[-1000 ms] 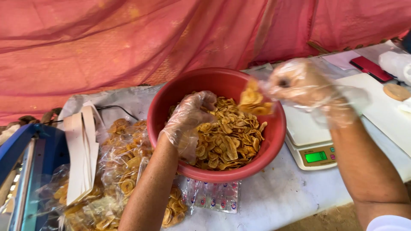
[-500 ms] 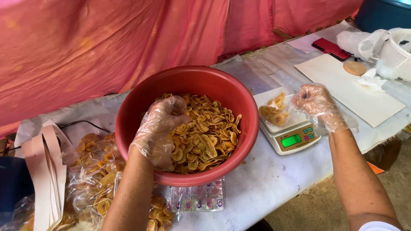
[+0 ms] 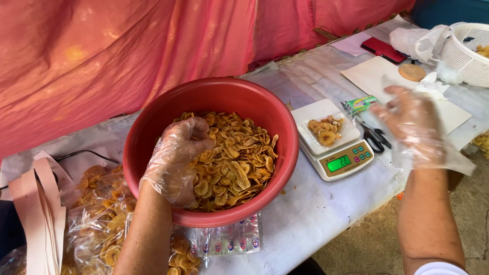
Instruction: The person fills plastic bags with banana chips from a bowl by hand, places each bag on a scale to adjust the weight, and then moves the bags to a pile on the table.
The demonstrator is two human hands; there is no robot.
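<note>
A big red bowl [image 3: 168, 109] holds a heap of golden banana chips [image 3: 234, 158]. My left hand [image 3: 175, 158], in a clear plastic glove, rests curled on the chips at the bowl's left side. To the right of the bowl stands a small white kitchen scale [image 3: 351, 160] with a green display. A small clear bag of chips [image 3: 326, 130] lies on its platform. My right hand [image 3: 412, 122], also gloved, hovers empty with fingers spread to the right of the scale, above black scissors [image 3: 377, 137].
Sealed bags of chips [image 3: 97, 219] lie left of the bowl beside pale paper strips [image 3: 43, 214]. Behind are a white board [image 3: 377, 76] with a round brown disc [image 3: 411, 72], a white basket [image 3: 466, 53], a red flat case [image 3: 383, 49] and a pink cloth backdrop [image 3: 127, 46].
My right hand carried the small bag of chips from over the bowl to the scale, set it down and drew back to the right, empty. My left hand stayed in the bowl.
</note>
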